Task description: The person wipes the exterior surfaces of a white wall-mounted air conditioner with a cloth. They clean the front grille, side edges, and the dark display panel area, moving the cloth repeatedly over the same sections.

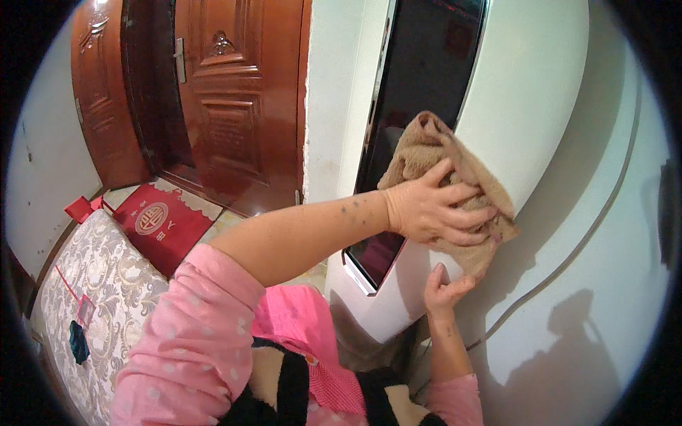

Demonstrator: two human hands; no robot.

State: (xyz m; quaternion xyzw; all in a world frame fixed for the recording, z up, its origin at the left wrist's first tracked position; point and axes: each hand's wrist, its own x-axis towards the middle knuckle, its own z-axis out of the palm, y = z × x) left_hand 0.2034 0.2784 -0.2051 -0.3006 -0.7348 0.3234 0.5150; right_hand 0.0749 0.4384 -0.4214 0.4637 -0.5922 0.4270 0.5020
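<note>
A tan terry cloth (423,154) lies bunched against the front of a tall white appliance (367,314), which looks like a floor-standing air conditioner. Fingers spread over its folds, my left hand (437,210) grips the cloth and presses it on the curved casing, beside the glossy black panel (426,69). My right hand (447,293) is just below, thumb raised and apart. Its fingers reach the cloth's lower edge, where their tips are hidden, so whether they grip it does not show.
A grey cable or pipe (575,250) runs down the pale wall (586,346) at right. Behind at left is a brown panelled door (240,122), with a red doormat (176,234) before it. A patterned fabric-covered surface (122,287) at lower left carries a dark green item (79,341).
</note>
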